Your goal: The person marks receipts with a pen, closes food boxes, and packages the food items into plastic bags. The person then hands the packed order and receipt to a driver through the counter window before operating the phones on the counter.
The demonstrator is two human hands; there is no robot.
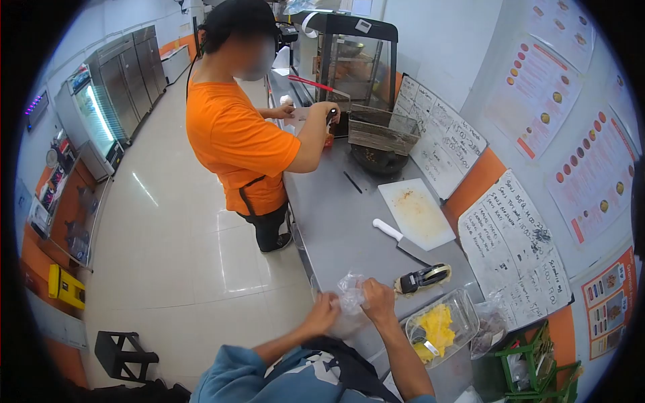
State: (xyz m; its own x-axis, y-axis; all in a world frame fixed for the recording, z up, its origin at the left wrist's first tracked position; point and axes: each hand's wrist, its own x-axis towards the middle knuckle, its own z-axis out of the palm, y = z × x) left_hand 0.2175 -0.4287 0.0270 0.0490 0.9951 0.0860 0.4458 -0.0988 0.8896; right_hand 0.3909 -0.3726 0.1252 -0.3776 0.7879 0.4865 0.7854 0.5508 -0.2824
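Note:
A clear plastic bag [350,289] is stretched between my two hands over the front edge of the metal table. My left hand [323,313] grips its left side with fingers closed. On the other side, my right hand [377,299] is closed around the gathered plastic near the top. The lower part of the bag is blurred, and I cannot make out its contents. Just right of my right hand, a black tape dispenser [422,277] rests on the table. Closer to my right forearm sits a clear container [463,334] holding yellow food [438,326] and a metal utensil.
A knife with a white handle [388,229] lies beside a white cutting board [418,213]. Across the table [322,221], a person in an orange shirt [235,134] works near a wire fryer basket [383,131]. Green racks [534,363] stand at right, a black stool [124,356] at left.

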